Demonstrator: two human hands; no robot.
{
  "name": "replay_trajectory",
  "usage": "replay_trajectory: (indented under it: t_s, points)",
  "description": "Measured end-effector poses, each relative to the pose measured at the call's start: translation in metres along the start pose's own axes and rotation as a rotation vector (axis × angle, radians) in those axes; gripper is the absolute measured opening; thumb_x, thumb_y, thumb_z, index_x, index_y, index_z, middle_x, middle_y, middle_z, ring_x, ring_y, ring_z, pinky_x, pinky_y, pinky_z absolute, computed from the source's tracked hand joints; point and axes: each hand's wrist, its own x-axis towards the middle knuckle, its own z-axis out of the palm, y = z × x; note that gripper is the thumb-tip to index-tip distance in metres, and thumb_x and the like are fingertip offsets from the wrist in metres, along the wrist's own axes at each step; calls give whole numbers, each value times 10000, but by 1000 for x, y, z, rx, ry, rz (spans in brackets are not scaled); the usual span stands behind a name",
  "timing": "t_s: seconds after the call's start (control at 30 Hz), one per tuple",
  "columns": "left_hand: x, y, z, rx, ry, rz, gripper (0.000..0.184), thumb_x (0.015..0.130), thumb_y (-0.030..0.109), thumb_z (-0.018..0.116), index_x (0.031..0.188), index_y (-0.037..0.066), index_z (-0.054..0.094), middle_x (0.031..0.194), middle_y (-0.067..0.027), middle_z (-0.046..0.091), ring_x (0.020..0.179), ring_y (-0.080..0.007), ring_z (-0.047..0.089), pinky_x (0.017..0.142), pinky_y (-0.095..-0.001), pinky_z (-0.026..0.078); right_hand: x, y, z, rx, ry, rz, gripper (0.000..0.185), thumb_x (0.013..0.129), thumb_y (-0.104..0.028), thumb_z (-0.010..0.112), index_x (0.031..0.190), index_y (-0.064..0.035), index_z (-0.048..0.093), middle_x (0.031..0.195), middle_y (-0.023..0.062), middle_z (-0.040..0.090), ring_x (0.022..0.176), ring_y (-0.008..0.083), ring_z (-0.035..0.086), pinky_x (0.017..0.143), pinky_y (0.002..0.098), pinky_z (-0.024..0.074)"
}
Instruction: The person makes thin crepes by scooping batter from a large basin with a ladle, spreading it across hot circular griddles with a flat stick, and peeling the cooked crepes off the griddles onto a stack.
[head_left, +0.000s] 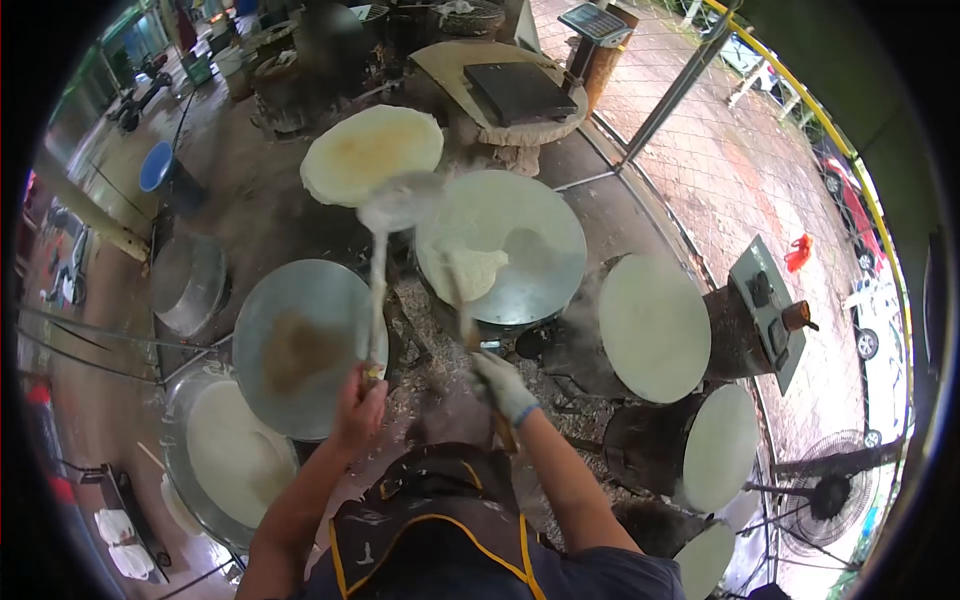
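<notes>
My bare left hand (358, 408) is closed around the handle of a long ladle (379, 290). The ladle's bowl is wet with batter and hangs at the left edge of the middle griddle (545, 285). Pale batter (505, 215) covers much of that griddle, leaving bare metal at its lower right. My gloved right hand (503, 384) grips a wooden-handled tool (463, 315); its far end is blurred over the batter, so I cannot tell its shape. To the left lies a bare griddle (300, 300) with a brown patch. Below it stands a tub of white batter (230, 450).
A browned flatbread (372, 150) lies on a griddle at the back. Several batter-covered griddles (655, 328) line the right side on stoves. A wooden slab table (450, 75) stands behind, with wire fencing (700, 100) and a fan (828, 495) at right. A blue bucket (170, 175) is at left.
</notes>
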Motion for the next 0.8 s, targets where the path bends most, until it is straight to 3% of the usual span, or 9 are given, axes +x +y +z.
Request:
replay_trajectory:
  t_s: [0.07, 0.27, 0.3, 0.4, 0.43, 0.53, 0.67, 0.77, 0.8]
  points:
    - [-10, 34, -22, -345, -75, -33, 268, 940, 124, 493, 1185, 38, 425, 629, -1, 430, 430, -76, 394, 401, -230, 339, 13, -4, 57, -103, 12, -56, 343, 930, -223, 538, 1240, -77, 549, 705, 10, 566, 540, 65, 507, 428, 218, 386]
    - [-51, 62, -92, -588, 20, -47, 271, 965, 132, 420, 1223, 52, 401, 562, -15, 369, 336, -87, 322, 322, -244, 314, 4, 45, 108, -318, 684, -254, 435, 930, -303, 527, 1276, -39, 530, 816, 68, 634, 657, 132, 577, 598, 285, 466]
    - [-58, 55, -105, -620, 12, -39, 271, 966, 131, 411, 1226, 55, 401, 558, -17, 366, 328, -87, 316, 315, -245, 312, 7, 51, 124, -166, 636, -214, 452, 924, -316, 527, 1267, -21, 528, 859, 90, 650, 728, 169, 593, 689, 333, 483]
    - [-73, 40, -130, -704, 32, -86, 281, 962, 114, 399, 1240, 70, 397, 560, -17, 354, 320, -83, 312, 308, -240, 316, 56, 72, 117, -630, 594, -485, 442, 930, -316, 517, 1260, -23, 528, 871, 89, 649, 731, 174, 601, 691, 332, 488]
    - [-77, 34, -136, -721, 28, -83, 284, 961, 112, 402, 1242, 73, 395, 566, -18, 353, 322, -80, 311, 307, -237, 315, 61, 69, 108, -873, 653, -520, 398, 940, -310, 504, 1232, -43, 545, 798, 62, 617, 655, 141, 573, 595, 298, 466]
    - [-87, 21, -149, -756, 13, -80, 294, 956, 105, 412, 1248, 79, 390, 586, -18, 351, 326, -72, 308, 305, -229, 311, 37, 44, 95, -214, 505, -195, 440, 938, -279, 487, 1252, 28, 509, 858, 77, 607, 705, 120, 545, 639, 298, 450]
    - [-93, 27, -146, -814, -23, -63, 313, 948, 93, 431, 1256, 81, 371, 612, -15, 354, 333, -71, 309, 309, -229, 314, 19, 40, 107, -8, 715, -207, 423, 938, -284, 486, 1228, 20, 531, 873, 105, 625, 738, 168, 573, 683, 329, 458]
    - [-95, 44, -130, -901, -83, 19, 341, 948, 114, 468, 1269, 99, 353, 627, -13, 354, 354, -75, 319, 330, -237, 319, -6, 37, 104, -576, 666, -255, 422, 937, -308, 478, 1222, -2, 538, 918, 160, 642, 807, 267, 607, 765, 377, 461]
    - [-94, 48, -122, -936, -113, 60, 353, 948, 126, 482, 1274, 107, 348, 632, -13, 353, 363, -77, 322, 339, -239, 321, 5, 54, 76, -556, 647, -283, 406, 938, -310, 483, 1216, -20, 540, 833, 109, 603, 709, 214, 562, 669, 350, 439]
